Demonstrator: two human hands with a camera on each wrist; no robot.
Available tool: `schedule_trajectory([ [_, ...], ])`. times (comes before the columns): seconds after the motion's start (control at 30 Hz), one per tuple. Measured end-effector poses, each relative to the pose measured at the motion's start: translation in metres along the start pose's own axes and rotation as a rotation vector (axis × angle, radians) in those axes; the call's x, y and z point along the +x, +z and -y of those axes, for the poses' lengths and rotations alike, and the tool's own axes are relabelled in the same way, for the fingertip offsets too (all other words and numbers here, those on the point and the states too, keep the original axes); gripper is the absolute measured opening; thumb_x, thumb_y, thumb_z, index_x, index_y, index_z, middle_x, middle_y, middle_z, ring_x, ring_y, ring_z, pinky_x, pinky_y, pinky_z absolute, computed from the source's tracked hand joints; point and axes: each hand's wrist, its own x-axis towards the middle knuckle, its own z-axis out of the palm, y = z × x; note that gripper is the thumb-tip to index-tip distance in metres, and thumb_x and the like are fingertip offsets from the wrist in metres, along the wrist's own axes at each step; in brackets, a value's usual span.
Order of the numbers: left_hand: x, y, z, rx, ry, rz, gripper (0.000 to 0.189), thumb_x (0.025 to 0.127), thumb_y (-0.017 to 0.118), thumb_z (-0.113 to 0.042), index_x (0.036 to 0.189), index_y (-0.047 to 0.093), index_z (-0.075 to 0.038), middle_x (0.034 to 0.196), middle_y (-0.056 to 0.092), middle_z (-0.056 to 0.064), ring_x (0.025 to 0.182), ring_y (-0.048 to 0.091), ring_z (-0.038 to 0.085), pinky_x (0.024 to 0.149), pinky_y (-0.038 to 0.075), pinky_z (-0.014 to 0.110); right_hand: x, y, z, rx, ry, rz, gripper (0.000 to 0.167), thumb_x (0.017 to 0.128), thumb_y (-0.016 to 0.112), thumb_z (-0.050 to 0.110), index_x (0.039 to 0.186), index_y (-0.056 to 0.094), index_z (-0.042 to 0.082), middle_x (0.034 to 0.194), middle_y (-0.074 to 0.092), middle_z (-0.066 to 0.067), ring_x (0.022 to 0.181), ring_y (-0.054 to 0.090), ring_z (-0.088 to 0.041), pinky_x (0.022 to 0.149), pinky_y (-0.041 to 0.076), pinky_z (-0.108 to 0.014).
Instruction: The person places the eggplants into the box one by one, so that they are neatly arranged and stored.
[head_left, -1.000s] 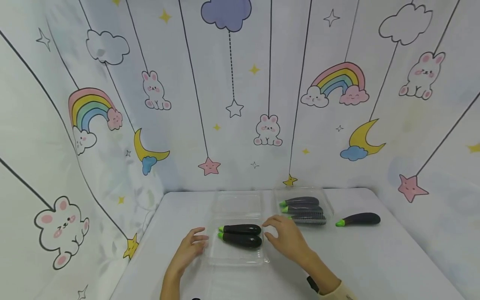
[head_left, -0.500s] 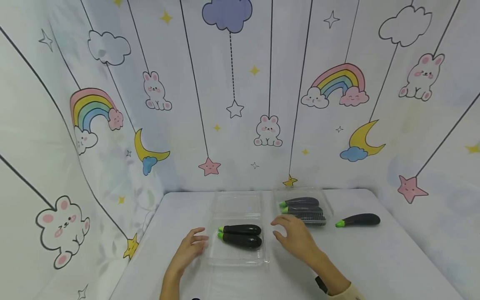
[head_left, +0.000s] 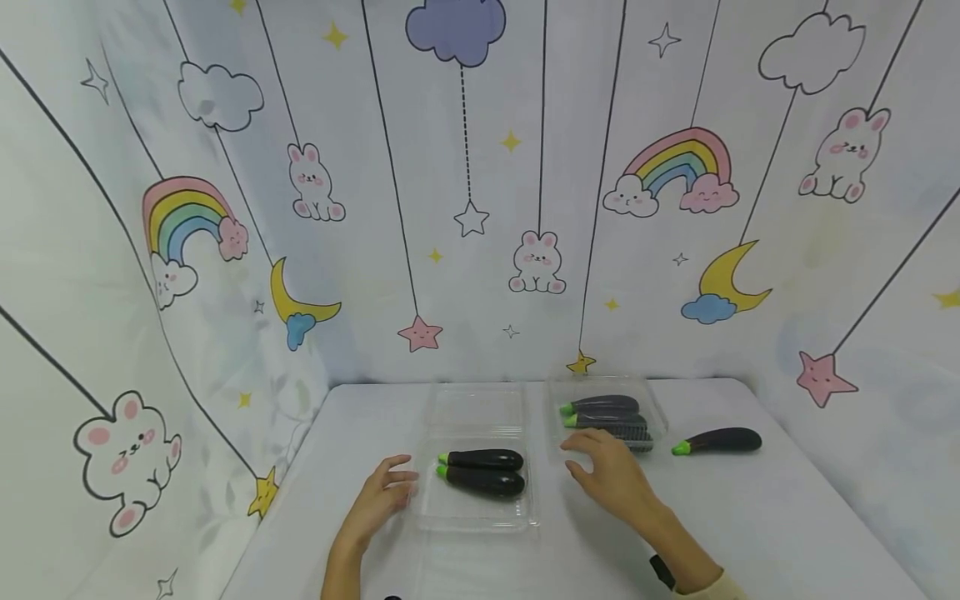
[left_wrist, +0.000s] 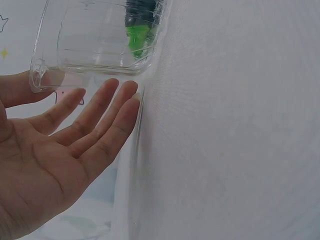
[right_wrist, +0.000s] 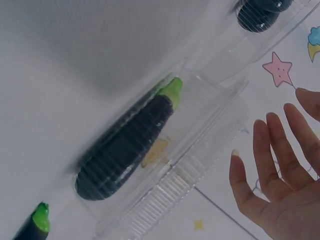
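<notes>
Two dark eggplants with green stem ends lie side by side in a clear plastic clamshell box, its lid folded back. Beside the box's left wall is my left hand, fingers loosely bent and apart; in the left wrist view that hand holds nothing, its fingertips close to the clear wall. My right hand hovers empty to the right of the open box, in front of a second clear box. Inside that one are three eggplants, partly behind ribbed plastic and my hand.
A single eggplant lies on the white table to the right of the second box. The open box's lid lies flat toward the back edge. A white printed cloth hangs behind the table.
My right hand has moved right, away from the open box and toward the front of the second box. The left hand, the eggplants and both boxes stay where they were.
</notes>
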Motion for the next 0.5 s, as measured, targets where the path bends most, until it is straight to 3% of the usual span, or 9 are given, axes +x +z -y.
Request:
schedule_trajectory([
  [0.5, 0.000, -0.001, 0.002, -0.007, 0.017, 0.013, 0.053, 0.101, 0.059, -0.007, 0.151, 0.043, 0.003, 0.133, 0.061, 0.029, 0.117, 0.064, 0.040, 0.094, 0.058, 0.045, -0.002, -0.016, -0.017, -0.004, 0.010, -0.006, 0.033, 0.077, 0.092, 0.007, 0.107, 0.079, 0.013, 0.112, 0.074, -0.002, 0.108, 0.069, -0.028, 0.090, 0.058, -0.049],
])
